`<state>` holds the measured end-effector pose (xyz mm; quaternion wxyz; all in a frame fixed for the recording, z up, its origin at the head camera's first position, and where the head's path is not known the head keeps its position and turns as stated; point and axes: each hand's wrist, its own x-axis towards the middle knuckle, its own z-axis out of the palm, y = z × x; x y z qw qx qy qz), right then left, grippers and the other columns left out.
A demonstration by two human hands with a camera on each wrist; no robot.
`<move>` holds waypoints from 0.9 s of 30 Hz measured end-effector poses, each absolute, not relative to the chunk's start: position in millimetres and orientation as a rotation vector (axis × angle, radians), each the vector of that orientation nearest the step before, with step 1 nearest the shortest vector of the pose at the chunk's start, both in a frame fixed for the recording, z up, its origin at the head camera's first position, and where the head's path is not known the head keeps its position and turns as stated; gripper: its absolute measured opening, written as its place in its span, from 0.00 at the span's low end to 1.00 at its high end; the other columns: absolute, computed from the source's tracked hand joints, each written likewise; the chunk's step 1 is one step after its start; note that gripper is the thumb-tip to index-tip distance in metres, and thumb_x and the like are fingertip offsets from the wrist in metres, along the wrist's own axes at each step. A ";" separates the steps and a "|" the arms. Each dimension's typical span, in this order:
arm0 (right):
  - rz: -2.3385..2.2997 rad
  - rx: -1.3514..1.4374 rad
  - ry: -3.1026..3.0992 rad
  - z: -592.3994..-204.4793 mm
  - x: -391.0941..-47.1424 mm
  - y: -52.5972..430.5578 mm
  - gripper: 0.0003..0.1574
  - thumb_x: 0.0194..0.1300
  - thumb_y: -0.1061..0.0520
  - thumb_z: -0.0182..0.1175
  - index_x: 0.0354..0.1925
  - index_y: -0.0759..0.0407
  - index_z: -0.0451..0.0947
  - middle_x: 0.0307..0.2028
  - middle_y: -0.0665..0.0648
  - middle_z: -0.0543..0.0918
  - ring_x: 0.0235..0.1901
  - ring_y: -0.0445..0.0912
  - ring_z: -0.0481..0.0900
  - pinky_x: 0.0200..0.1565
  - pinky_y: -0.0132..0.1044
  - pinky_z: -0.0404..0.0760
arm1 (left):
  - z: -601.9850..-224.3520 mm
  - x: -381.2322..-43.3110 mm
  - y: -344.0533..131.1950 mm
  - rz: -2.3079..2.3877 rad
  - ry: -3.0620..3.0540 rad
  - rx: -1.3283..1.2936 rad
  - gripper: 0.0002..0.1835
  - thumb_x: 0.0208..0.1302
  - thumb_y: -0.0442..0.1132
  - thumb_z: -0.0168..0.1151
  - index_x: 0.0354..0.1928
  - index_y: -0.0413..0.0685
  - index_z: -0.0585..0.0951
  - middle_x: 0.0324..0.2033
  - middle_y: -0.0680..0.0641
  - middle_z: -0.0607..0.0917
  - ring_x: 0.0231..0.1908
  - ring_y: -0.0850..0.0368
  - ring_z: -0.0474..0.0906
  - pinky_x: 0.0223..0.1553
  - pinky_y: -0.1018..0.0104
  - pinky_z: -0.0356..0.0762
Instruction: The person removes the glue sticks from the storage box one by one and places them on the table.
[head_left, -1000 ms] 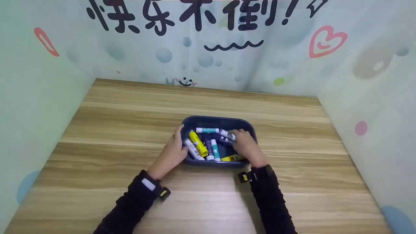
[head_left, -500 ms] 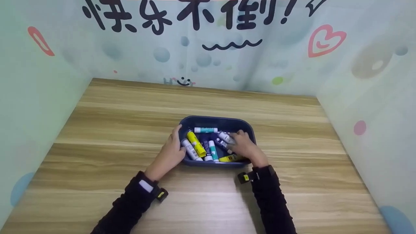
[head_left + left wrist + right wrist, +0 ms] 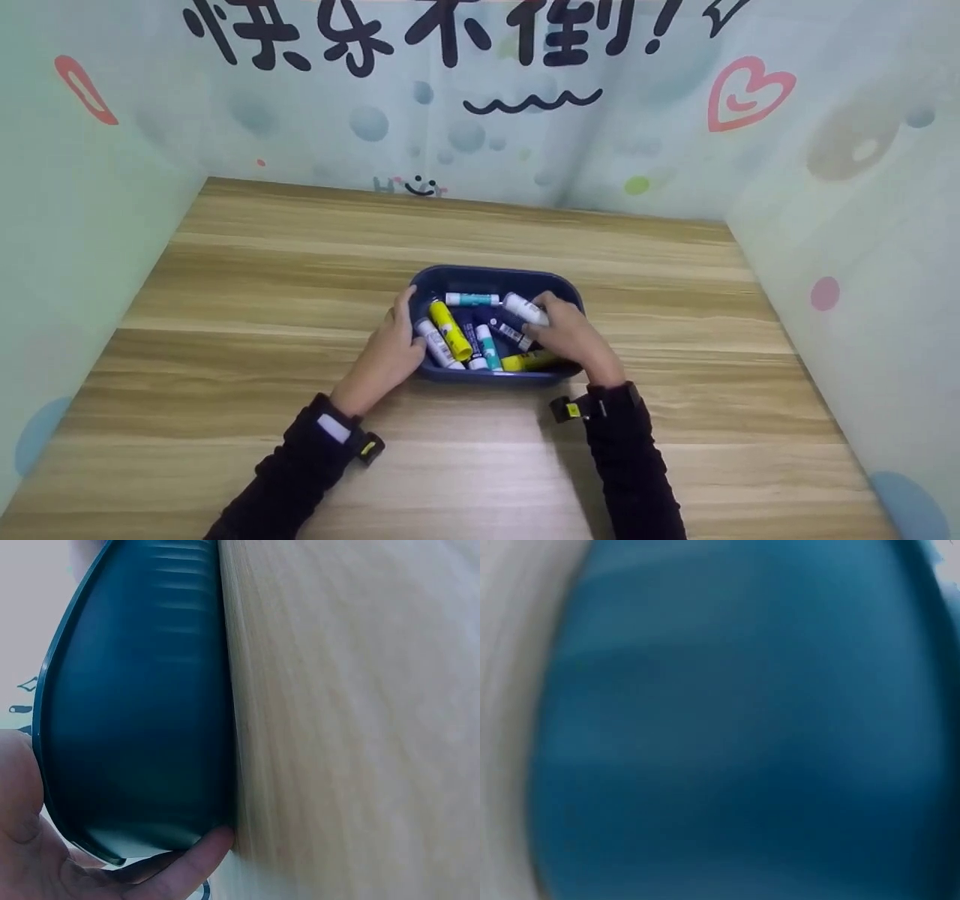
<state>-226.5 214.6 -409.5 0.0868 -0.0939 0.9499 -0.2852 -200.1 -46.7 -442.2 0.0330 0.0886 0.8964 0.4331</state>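
A dark blue plastic bin (image 3: 495,379) stands on the wooden table with several glue sticks lying loose in it. My left hand (image 3: 382,364) grips the bin's left end; in the left wrist view its thumb lies at the rim and a finger reaches under the wall (image 3: 135,705). Inside the right part of the bin, my right hand (image 3: 574,330) pinches a white glue stick (image 3: 519,306) between thumb and fingers. A yellow glue stick (image 3: 451,331) and a white one (image 3: 437,341) lie near the left hand. The right wrist view is blurred and filled by the bin's outer wall (image 3: 742,690).
Other sticks in the bin include a white-and-teal one (image 3: 472,299) along the back, a dark one (image 3: 511,334) beneath the right hand and a yellow one (image 3: 517,363) at the front. The wooden table (image 3: 315,247) is bordered by printed cloth walls (image 3: 465,142).
My right hand has taken hold of the white glue stick and raised it slightly, so more of the dark stick below shows. The left hand has kept its grip on the bin.
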 end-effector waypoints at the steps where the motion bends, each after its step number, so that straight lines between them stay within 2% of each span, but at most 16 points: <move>1: -0.884 -0.284 2.834 -406.6 -225.6 216.6 0.24 0.60 0.56 0.59 0.52 0.66 0.67 0.42 0.65 0.79 0.37 0.52 0.77 0.39 0.43 0.78 | -442.0 -200.3 -46.6 1.335 2.757 0.274 0.40 0.60 0.31 0.52 0.71 0.44 0.45 0.68 0.30 0.55 0.65 0.35 0.57 0.66 0.46 0.57; 5: -0.997 -0.241 2.828 -394.9 -222.0 227.1 0.24 0.60 0.54 0.59 0.51 0.65 0.67 0.41 0.65 0.78 0.37 0.51 0.75 0.38 0.39 0.75 | -441.3 -200.5 -47.2 1.344 2.740 0.256 0.40 0.60 0.31 0.51 0.71 0.45 0.45 0.68 0.31 0.54 0.66 0.37 0.57 0.66 0.46 0.56; 14: -1.066 -0.019 2.876 -378.1 -219.4 271.4 0.29 0.62 0.52 0.57 0.54 0.72 0.69 0.48 0.70 0.78 0.43 0.55 0.75 0.42 0.40 0.75 | -440.7 -200.5 -47.1 1.343 2.728 0.245 0.40 0.60 0.31 0.52 0.71 0.46 0.45 0.69 0.32 0.53 0.67 0.37 0.55 0.67 0.46 0.55; 18: -1.102 0.092 2.818 -381.9 -220.1 295.5 0.30 0.62 0.53 0.56 0.54 0.75 0.67 0.49 0.72 0.77 0.42 0.56 0.78 0.41 0.38 0.79 | -441.5 -201.2 -47.6 1.340 2.747 0.262 0.39 0.59 0.31 0.52 0.71 0.45 0.46 0.68 0.31 0.55 0.66 0.37 0.56 0.66 0.46 0.57; 23: -1.084 0.255 2.719 -393.9 -223.0 316.8 0.28 0.61 0.53 0.56 0.50 0.76 0.68 0.41 0.67 0.77 0.31 0.48 0.78 0.32 0.33 0.80 | -442.5 -202.2 -47.7 1.342 2.761 0.278 0.39 0.58 0.30 0.52 0.70 0.44 0.47 0.67 0.30 0.56 0.66 0.36 0.57 0.66 0.47 0.57; 25: -1.021 0.297 2.728 -399.9 -224.9 322.7 0.27 0.60 0.52 0.57 0.46 0.76 0.70 0.37 0.63 0.78 0.29 0.43 0.75 0.29 0.30 0.77 | -442.7 -202.4 -47.4 1.341 2.763 0.279 0.39 0.58 0.30 0.52 0.70 0.44 0.47 0.67 0.30 0.56 0.65 0.36 0.57 0.66 0.46 0.57; 27: -0.983 0.331 2.740 -405.7 -226.5 327.4 0.25 0.60 0.52 0.57 0.42 0.75 0.72 0.33 0.60 0.77 0.28 0.43 0.74 0.28 0.30 0.76 | -442.5 -202.5 -46.8 1.345 2.763 0.288 0.40 0.58 0.30 0.53 0.70 0.43 0.47 0.67 0.29 0.57 0.65 0.36 0.58 0.66 0.46 0.57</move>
